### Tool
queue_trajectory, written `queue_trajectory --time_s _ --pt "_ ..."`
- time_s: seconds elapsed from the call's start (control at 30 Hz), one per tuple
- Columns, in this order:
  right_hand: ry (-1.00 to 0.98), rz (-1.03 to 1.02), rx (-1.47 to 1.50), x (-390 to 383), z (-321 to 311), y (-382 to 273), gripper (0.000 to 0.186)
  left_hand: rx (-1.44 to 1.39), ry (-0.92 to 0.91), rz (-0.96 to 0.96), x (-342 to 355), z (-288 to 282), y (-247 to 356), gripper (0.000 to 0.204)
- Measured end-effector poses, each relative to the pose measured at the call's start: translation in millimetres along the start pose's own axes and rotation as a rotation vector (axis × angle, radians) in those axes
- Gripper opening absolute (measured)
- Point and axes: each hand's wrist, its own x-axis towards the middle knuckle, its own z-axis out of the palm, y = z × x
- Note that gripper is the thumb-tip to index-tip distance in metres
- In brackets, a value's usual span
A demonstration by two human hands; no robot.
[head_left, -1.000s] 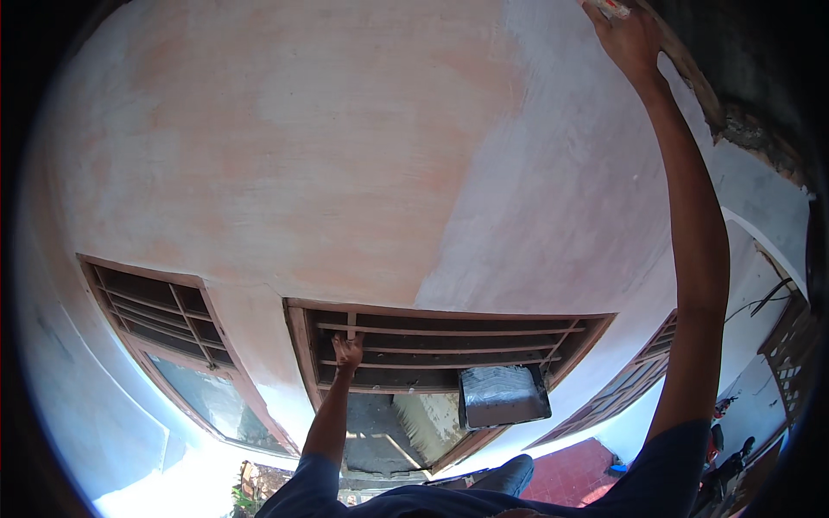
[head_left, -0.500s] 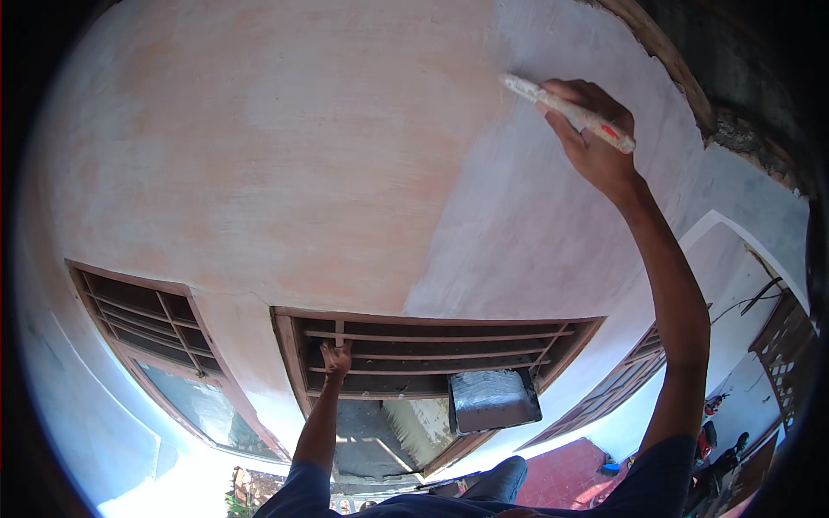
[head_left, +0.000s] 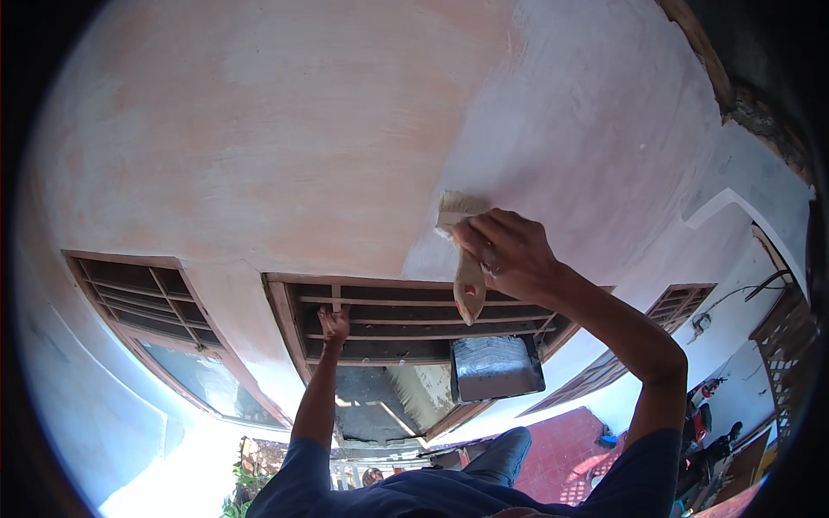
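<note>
In my right hand [head_left: 511,255] is a paintbrush [head_left: 467,272], its wooden handle pointing down and its wide bristles up at the wall [head_left: 345,164]. The bristles lie at or very close to the border between the peach, patchy paint on the left and the pale lilac-white coat on the right. My left hand [head_left: 333,324] is closed round a bar of the window grille [head_left: 380,321] below. To the right of that hand, a black paint tray [head_left: 496,369] with pale paint in it hangs or rests at the grille.
Another barred window [head_left: 147,293] is at the left, and one more [head_left: 682,302] at the right. Far below lie a red tiled floor [head_left: 561,457] and a motorcycle [head_left: 708,449]. A broken, rough edge [head_left: 760,116] runs along the upper right.
My right hand has come down and left along the wall with the paintbrush, now turned bristles up. My left hand keeps its grip on the grille.
</note>
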Motion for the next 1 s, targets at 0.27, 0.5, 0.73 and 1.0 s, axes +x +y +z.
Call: queue_trajectory --time_s 0.27,0.5,0.73,1.0 --pt "0.142 0.268 0.011 61 -47 115 0.019 0.014 -0.165 -0.054 16 -12 12 0.023" --pt "0.494 0.033 -0.227 71 -55 118 0.018 0.036 -0.147 -0.043 10 -9 6 0.023" --pt "0.137 0.099 -0.090 -54 42 -44 0.035 -0.033 -0.056 -0.046 2 -3 -3 0.025" --pt "0.059 0.290 0.378 -66 47 -79 0.034 -0.104 -0.034 -0.027 5 -7 -2 0.027"
